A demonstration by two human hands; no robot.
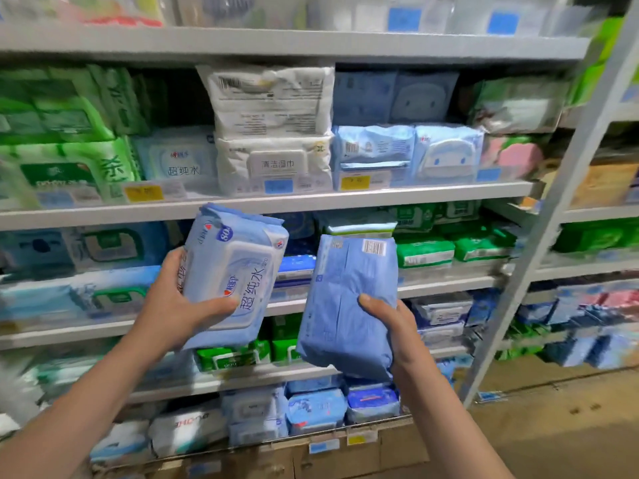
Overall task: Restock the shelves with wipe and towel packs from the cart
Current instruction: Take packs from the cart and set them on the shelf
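Left hand (176,299) grasps a light-blue wipe pack (231,274), front facing camera: white flip lid, Chinese print, "80" badge near the top, tilted, thumb across the lid. Right hand (394,326) grasps a plain blue pack (345,305) back side out, centre seam and barcode at its top corner. Both held up before the grey shelves (276,198), between the middle tiers, touching none.

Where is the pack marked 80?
Head view, left of centre: the left hand holds the pack marked 80, beside the blue pack in the right hand.
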